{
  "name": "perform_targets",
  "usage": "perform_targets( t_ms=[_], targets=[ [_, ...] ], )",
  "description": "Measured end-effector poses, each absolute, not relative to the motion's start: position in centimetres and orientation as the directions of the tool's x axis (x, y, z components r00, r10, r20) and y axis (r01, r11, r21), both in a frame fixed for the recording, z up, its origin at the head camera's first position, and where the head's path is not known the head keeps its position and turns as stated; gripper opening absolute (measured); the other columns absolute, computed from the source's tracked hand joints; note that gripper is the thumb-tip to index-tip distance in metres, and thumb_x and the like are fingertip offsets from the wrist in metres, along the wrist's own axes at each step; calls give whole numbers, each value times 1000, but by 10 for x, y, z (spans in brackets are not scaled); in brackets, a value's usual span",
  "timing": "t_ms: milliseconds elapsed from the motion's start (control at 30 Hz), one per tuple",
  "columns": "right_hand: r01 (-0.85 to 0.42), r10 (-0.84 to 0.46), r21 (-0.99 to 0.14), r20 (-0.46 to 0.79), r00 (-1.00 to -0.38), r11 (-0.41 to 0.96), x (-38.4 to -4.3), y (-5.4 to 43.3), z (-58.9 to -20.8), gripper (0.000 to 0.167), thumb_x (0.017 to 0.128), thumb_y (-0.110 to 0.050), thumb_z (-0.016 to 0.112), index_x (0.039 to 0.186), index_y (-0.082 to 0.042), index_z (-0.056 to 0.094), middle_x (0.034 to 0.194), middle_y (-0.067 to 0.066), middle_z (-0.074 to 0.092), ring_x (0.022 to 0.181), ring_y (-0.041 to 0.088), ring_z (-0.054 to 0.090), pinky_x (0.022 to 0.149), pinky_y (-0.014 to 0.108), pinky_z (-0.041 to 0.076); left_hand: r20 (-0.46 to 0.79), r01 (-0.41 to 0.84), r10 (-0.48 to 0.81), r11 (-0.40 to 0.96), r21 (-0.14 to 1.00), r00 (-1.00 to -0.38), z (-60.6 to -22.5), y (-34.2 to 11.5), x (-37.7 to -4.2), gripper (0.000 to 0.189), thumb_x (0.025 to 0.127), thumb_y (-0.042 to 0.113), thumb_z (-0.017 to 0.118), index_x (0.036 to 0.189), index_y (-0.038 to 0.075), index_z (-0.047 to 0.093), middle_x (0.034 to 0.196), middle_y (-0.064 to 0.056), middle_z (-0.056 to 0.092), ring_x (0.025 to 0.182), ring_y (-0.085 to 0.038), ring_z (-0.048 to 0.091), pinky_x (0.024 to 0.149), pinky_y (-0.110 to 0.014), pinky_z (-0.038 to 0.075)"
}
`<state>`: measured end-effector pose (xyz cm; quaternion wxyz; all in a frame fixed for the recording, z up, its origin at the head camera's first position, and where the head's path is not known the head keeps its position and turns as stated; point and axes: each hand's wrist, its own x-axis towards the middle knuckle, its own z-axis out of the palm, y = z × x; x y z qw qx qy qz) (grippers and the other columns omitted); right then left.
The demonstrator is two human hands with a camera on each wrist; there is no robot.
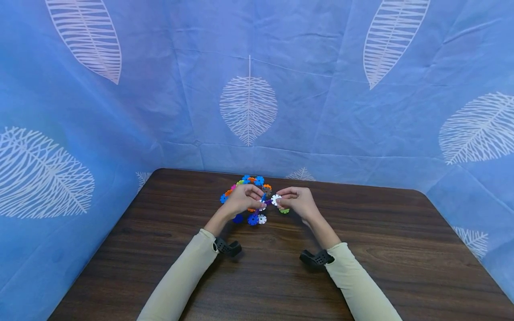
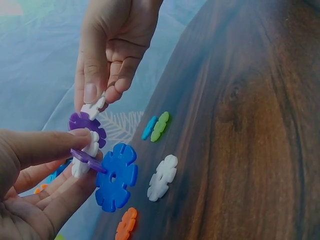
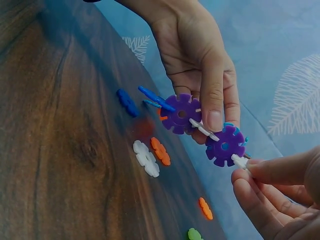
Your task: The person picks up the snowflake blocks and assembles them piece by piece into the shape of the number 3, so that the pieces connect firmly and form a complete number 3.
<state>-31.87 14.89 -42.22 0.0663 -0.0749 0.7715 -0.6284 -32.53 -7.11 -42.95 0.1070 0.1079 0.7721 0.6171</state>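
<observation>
A chain of notched plastic discs hangs between the two hands. At its middle, my left hand (image 1: 240, 199) pinches a white disc (image 3: 205, 131) between thumb and fingers. My right hand (image 1: 300, 201) pinches another white disc (image 1: 275, 199) at the chain's end. One purple disc (image 3: 229, 152) links these two white ones. A second purple disc (image 3: 172, 122) slots into the left-held white disc on its other side, and a blue disc (image 2: 106, 187) joins onto that. The fingers partly hide both white discs.
Loose discs lie on the dark wooden table (image 1: 381, 249): a white one (image 1: 262, 219), a green one (image 1: 284, 211) and a dark blue one (image 1: 238, 218). Behind the left hand are several colored discs, including a blue one (image 1: 259, 180). A leaf-patterned blue cloth (image 1: 305, 111) hangs behind the table.
</observation>
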Motion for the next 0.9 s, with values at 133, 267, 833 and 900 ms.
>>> perform_targets(
  t_ms=[133, 267, 833, 900],
  targets=[
    [-20, -191, -980, -19, -981, 200, -318, 149, -422, 28, 93, 0, 71, 117, 14, 67, 81, 5, 76, 69, 11, 73, 82, 47, 63, -42, 31, 289, 244, 969, -957, -432, -69, -326, 26, 84, 3, 82, 105, 1, 69, 94, -10, 67, 83, -19, 65, 80, -34, 62],
    [-16, -186, -980, -22, -982, 197, -319, 148, -423, 27, 93, 1, 71, 116, 14, 68, 81, 4, 76, 68, 11, 72, 80, 44, 64, -49, 29, 279, 269, 963, -959, -434, -68, -327, 27, 83, 5, 84, 105, 3, 69, 95, -10, 68, 84, -20, 65, 82, -37, 62],
    [1, -156, -985, -29, -987, 172, -316, 143, -425, 26, 92, 3, 72, 114, 14, 68, 81, 6, 77, 66, 10, 72, 72, 34, 64, -34, 41, 272, 264, 964, -962, -434, -69, -327, 25, 82, 3, 84, 103, 1, 70, 90, -9, 68, 80, -18, 65, 76, -32, 61],
    [3, -154, -985, -30, -988, 172, -316, 143, -425, 26, 92, 3, 72, 114, 14, 68, 82, 7, 77, 66, 10, 72, 72, 33, 64, -35, 37, 274, 254, 966, -961, -434, -69, -328, 25, 82, 2, 84, 103, 0, 70, 90, -9, 68, 79, -18, 65, 77, -34, 62]
  ],
)
